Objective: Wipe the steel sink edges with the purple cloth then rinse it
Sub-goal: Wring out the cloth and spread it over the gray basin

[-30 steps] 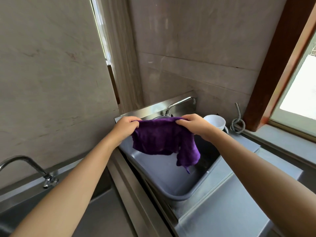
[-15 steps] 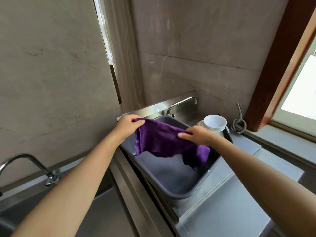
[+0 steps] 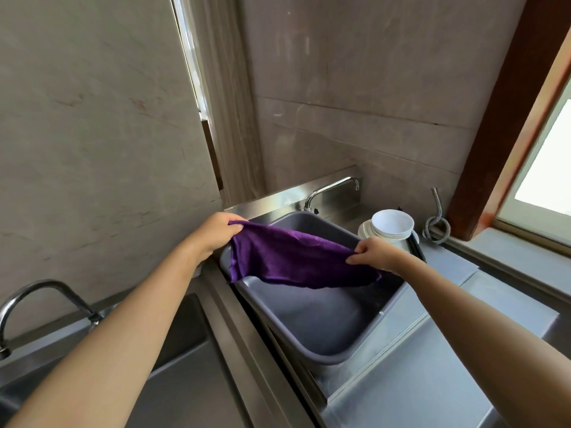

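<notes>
Steel sink [image 3: 364,381] with grey tub [image 3: 324,329] — both hands pinching purple cloth [image 3: 296,261] corners above.

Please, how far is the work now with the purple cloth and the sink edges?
Done: nothing can be confirmed; the steel sink edge shows no clear wiping trace. In hand: the left hand and right hand each grip one end of the purple cloth, spread in the air above the grey basin, touching no edge. Left: apparently the wiping, then rinsing; the faucet shows no water.
</notes>
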{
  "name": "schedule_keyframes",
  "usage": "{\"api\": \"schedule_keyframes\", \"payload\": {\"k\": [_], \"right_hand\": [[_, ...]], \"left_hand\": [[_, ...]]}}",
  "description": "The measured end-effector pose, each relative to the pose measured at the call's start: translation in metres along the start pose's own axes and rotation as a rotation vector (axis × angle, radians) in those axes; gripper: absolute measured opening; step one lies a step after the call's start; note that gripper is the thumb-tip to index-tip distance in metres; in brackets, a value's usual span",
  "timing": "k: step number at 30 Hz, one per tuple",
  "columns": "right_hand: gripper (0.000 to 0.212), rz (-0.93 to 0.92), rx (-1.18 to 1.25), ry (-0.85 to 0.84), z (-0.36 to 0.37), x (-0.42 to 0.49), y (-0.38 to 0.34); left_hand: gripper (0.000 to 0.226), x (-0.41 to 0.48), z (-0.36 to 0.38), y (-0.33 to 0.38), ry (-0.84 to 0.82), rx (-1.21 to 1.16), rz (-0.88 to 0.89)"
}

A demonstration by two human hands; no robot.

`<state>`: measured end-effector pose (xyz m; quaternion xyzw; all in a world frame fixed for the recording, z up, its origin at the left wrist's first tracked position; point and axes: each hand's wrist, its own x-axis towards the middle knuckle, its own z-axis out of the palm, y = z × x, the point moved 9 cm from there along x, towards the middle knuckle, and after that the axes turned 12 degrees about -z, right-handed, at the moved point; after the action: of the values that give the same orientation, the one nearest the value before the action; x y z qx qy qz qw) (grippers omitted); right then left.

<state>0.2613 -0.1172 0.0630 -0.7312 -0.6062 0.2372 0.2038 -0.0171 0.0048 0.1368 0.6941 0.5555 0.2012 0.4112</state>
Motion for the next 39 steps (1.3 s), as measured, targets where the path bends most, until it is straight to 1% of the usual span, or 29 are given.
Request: {"api": "schedule_keyframes", "payload": {"k": [2, 4, 6, 8, 10, 11, 13, 15, 17, 20, 21, 24, 28, 30, 32, 36, 37, 39], "right_hand": [[0.024, 0.025, 0.086, 0.015, -0.005, 0.001, -0.012], [0.017, 0.069, 0.339, 0.037, -0.006, 0.0, -0.025], [0.017, 0.116, 0.57, 0.054, -0.002, 0.0, -0.042], [0.011, 0.129, 0.725, 0.04, 0.006, 0.003, -0.064], [0.006, 0.121, 0.834, -0.004, 0.017, 0.005, -0.088], [0.007, 0.113, 0.857, -0.02, 0.022, 0.006, -0.099], [0.014, 0.093, 0.869, -0.028, 0.026, 0.005, -0.116], [0.019, 0.081, 0.838, -0.016, 0.024, 0.005, -0.122], [0.021, 0.081, 0.681, 0.022, 0.014, 0.008, -0.117], [0.007, 0.058, 0.389, 0.082, -0.006, 0.012, -0.105], [0.008, 0.042, 0.301, 0.088, -0.011, 0.012, -0.103], [0.023, -0.003, 0.079, 0.064, -0.02, 0.007, -0.096], [0.036, 0.026, -0.005, 0.048, -0.023, 0.0, -0.076], [0.037, 0.068, 0.003, 0.081, -0.026, -0.001, -0.062], [0.037, 0.144, 0.093, 0.109, -0.028, -0.002, -0.045], [0.037, 0.258, 0.279, 0.137, -0.024, -0.007, -0.028], [0.035, 0.277, 0.314, 0.151, -0.023, -0.009, -0.028], [0.024, 0.308, 0.41, 0.17, -0.018, -0.01, -0.03]], "left_hand": [[0.034, 0.002, 0.002, -0.011, -0.039, -0.107, -0.105], [0.037, 0.001, 0.005, -0.019, -0.051, -0.207, -0.183], [0.03, -0.003, 0.015, -0.021, -0.049, -0.279, -0.238], [0.021, -0.007, 0.031, -0.019, -0.074, -0.342, -0.293], [0.018, -0.013, 0.053, -0.012, -0.151, -0.377, -0.329], [0.018, -0.016, 0.063, -0.006, -0.188, -0.384, -0.332], [0.016, -0.021, 0.072, 0.005, -0.218, -0.379, -0.316], [0.014, -0.022, 0.072, 0.012, -0.179, -0.327, -0.276], [0.012, -0.02, 0.064, 0.014, -0.108, -0.256, -0.236], [0.014, -0.01, 0.049, 0.003, -0.011, -0.213, -0.226], [0.014, -0.006, 0.045, -0.004, 0.021, -0.196, -0.231], [0.015, 0.003, 0.034, -0.027, 0.095, -0.179, -0.254], [0.019, 0.015, 0.025, -0.059, 0.197, -0.209, -0.313], [0.023, 0.019, 0.023, -0.073, 0.221, -0.235, -0.349], [0.029, 0.02, 0.022, -0.084, 0.217, -0.263, -0.389], [0.027, 0.016, 0.026, -0.09, 0.181, -0.363, -0.443], [0.025, 0.014, 0.028, -0.087, 0.167, -0.394, -0.449], [0.023, 0.009, 0.034, -0.077, 0.114, -0.471, -0.447]]}}
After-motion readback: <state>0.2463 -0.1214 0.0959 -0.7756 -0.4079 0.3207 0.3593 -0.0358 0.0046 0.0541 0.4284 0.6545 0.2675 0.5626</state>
